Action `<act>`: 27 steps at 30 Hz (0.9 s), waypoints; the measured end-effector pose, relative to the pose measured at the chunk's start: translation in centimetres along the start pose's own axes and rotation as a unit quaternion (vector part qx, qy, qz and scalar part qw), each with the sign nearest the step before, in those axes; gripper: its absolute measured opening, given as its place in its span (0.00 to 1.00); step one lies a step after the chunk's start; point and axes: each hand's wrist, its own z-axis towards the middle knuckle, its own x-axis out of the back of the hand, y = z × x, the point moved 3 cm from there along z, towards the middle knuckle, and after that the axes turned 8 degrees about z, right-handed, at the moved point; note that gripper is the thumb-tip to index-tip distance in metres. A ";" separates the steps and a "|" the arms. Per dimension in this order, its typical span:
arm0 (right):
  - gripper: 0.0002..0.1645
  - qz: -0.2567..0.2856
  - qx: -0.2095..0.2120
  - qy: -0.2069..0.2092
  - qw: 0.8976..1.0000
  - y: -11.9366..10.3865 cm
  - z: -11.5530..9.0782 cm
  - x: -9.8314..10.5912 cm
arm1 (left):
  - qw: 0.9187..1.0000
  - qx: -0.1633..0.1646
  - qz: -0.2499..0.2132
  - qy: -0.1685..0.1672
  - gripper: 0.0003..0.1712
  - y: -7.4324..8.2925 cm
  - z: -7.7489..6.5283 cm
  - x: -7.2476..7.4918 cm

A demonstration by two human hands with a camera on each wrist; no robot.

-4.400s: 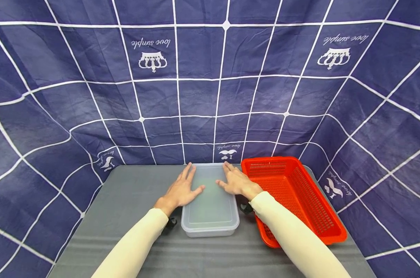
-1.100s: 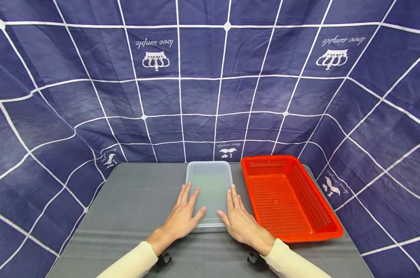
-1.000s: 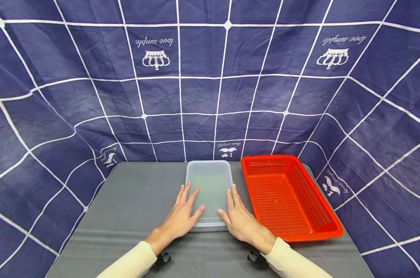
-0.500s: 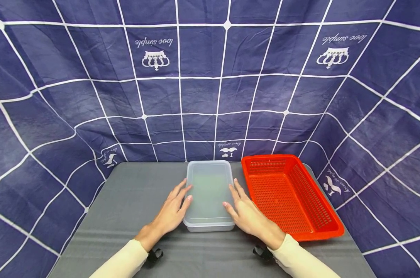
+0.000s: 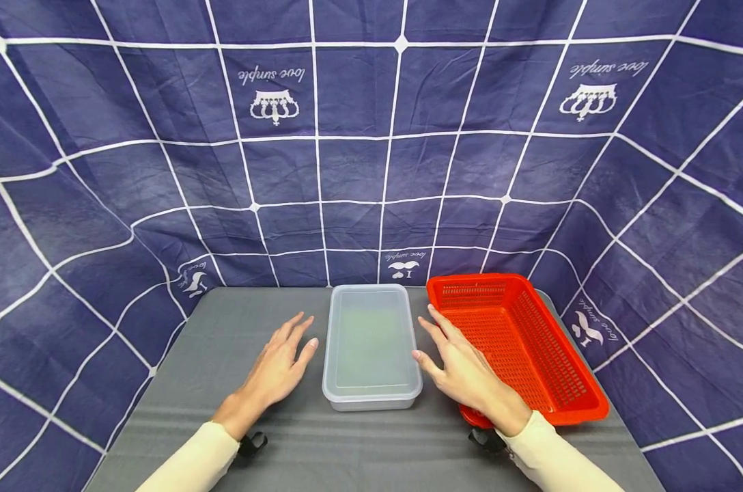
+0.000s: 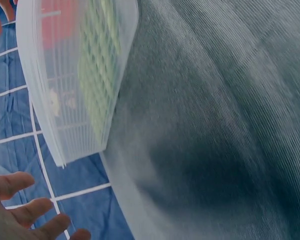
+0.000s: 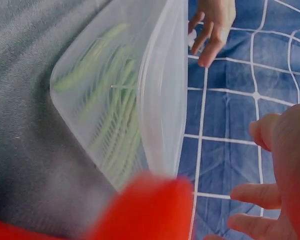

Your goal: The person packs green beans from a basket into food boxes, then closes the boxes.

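Observation:
A clear plastic food container with its lid on stands lengthwise in the middle of the table. Through its wall in the right wrist view show long green pods that look like green beans. My left hand hovers left of the container, apart from it, with fingers spread and nothing held. On the other side, my right hand is held between the container and the red basket, its fingers loosely extended and holding nothing. In the head view its thumb tip overlaps the container's right edge; whether they touch I cannot tell.
A red perforated plastic basket stands right of the container, partly behind the right hand. The grey tabletop meets a blue cloth with white grid lines at the back and sides.
Both hands were on the far part of the lid, then slid back along its edges toward the near end. Since then they have lifted away and parted to either side.

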 end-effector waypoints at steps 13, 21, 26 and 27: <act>0.51 -0.031 0.001 -0.002 1.000 2.6 -0.9 3.3 | 0.997 0.022 0.069 -0.003 0.40 -1.6 -1.7 1.9; 0.57 -0.091 -0.001 -0.012 0.996 4.0 -1.5 5.2 | 0.994 0.037 0.097 -0.021 0.49 -1.9 -2.5 2.8; 0.62 -0.117 -0.029 -0.019 0.993 5.0 -2.3 6.0 | 0.991 0.054 0.113 -0.046 0.61 -1.9 -2.7 3.1; 0.63 -0.120 -0.036 -0.020 0.992 5.1 -2.4 6.1 | 0.990 0.055 0.117 -0.050 0.62 -1.8 -2.7 3.1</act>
